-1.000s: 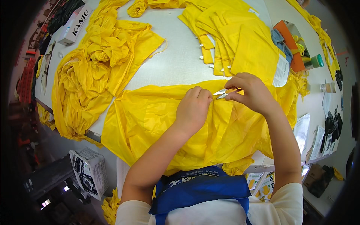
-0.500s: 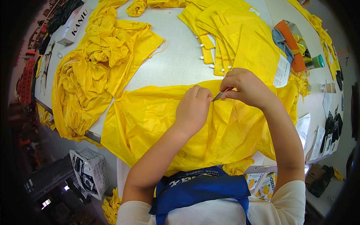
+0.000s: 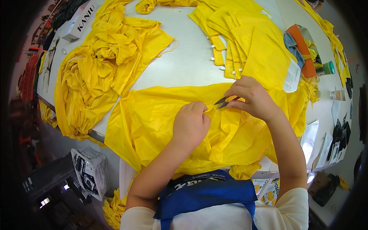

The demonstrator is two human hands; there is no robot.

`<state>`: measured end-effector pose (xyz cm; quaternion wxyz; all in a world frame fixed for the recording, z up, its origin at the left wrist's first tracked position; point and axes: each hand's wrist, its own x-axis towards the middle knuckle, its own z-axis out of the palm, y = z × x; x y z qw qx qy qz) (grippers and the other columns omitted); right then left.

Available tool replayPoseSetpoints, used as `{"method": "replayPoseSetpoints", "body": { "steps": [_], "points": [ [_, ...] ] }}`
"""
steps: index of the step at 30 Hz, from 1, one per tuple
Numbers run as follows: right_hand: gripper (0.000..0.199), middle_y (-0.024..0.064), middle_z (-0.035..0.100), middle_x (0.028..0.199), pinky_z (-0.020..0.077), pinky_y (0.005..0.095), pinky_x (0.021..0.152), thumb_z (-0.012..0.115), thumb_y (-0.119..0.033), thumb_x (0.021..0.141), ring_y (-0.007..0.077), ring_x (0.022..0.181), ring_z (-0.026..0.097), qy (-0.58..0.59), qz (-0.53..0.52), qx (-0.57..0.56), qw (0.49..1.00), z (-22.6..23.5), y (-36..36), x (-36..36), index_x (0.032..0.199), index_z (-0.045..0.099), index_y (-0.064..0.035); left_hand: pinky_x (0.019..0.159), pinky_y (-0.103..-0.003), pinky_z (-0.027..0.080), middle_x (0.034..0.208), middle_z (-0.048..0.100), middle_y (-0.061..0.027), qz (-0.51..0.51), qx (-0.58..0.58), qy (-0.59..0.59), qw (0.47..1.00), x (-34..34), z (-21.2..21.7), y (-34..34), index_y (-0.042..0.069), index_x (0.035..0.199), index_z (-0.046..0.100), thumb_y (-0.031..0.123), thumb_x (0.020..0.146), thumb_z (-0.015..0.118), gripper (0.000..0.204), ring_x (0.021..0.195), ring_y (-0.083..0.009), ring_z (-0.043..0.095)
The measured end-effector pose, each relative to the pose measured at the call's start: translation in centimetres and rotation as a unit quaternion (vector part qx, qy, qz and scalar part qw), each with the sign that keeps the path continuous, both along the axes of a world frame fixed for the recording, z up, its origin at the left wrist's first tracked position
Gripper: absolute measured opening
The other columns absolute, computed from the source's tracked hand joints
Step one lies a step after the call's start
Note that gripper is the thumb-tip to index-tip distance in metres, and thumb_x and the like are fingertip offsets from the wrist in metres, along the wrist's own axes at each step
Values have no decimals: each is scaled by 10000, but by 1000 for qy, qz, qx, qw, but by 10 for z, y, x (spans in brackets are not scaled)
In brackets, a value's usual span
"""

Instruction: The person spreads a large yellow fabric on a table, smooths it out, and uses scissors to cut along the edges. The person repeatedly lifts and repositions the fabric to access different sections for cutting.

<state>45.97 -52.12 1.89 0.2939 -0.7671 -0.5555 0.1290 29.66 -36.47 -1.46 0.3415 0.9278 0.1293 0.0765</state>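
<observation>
A yellow waterproof garment (image 3: 145, 130), thin and creased, lies spread along the near edge of the table and hangs over it. My left hand (image 3: 191, 124) is closed on a pinched fold of it near the middle. Small dark thread snips (image 3: 221, 102) are in my right hand (image 3: 251, 97), held between thumb and fingers. Their blades stand apart and point left, close to the pinched fold. Whether a thread lies between the blades is too small to tell.
A crumpled yellow heap (image 3: 92, 73) lies left. Flat yellow pouches (image 3: 253, 46) with white tags are stacked at the back right, beside an orange-sided box (image 3: 301, 51) and a green-lidded container (image 3: 328, 68). A white basket (image 3: 92, 172) stands below the left edge.
The snips' blades have come apart. My left hand has shifted left and slightly down with the pinched fabric, away from the snips. The whole view has also shifted a little.
</observation>
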Motion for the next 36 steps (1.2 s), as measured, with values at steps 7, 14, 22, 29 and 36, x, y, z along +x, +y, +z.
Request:
{"method": "replayPoseSetpoints", "body": {
  "steps": [7, 14, 22, 29, 36],
  "points": [
    [209, 44, 611, 834, 429, 359, 728, 745, -159, 698, 255, 812, 554, -8, -1, 45, 999, -7, -7, -8, 870, 644, -98, 570, -292, 478, 707, 614, -118, 53, -162, 45, 984, 1, 3, 6, 3, 885, 567, 29, 799, 570, 90, 602, -186, 600],
    [192, 36, 603, 800, 424, 345, 684, 749, -166, 694, 249, 751, 536, -28, -17, 75, 997, -11, -5, -19, 841, 645, -99, 593, -276, 492, 714, 621, -98, 61, -194, 43, 978, 1, 3, 6, -12, 882, 569, 19, 801, 575, 88, 624, -149, 602],
    [209, 37, 613, 821, 433, 322, 656, 768, -156, 678, 233, 737, 549, -25, -42, 99, 994, -17, -8, -25, 841, 654, -91, 611, -321, 497, 733, 627, -123, 55, -187, 55, 979, 2, 9, 6, -1, 883, 569, 46, 792, 581, 103, 655, -217, 620],
    [274, 54, 635, 821, 484, 259, 632, 802, -93, 661, 169, 767, 598, 204, -254, 142, 935, -19, -49, -56, 900, 676, -49, 588, -285, 477, 768, 615, -85, -43, -22, -157, 986, -5, 6, 9, 18, 907, 585, 25, 799, 584, 109, 619, -177, 576],
    [301, 73, 649, 843, 493, 284, 647, 816, -132, 647, 207, 770, 607, 224, -186, 27, 956, 13, -65, -96, 904, 678, -59, 519, -235, 424, 734, 586, -47, -39, -226, 61, 971, -70, 45, -11, 36, 912, 555, 148, 770, 714, 240, 575, -105, 524]
  ]
}}
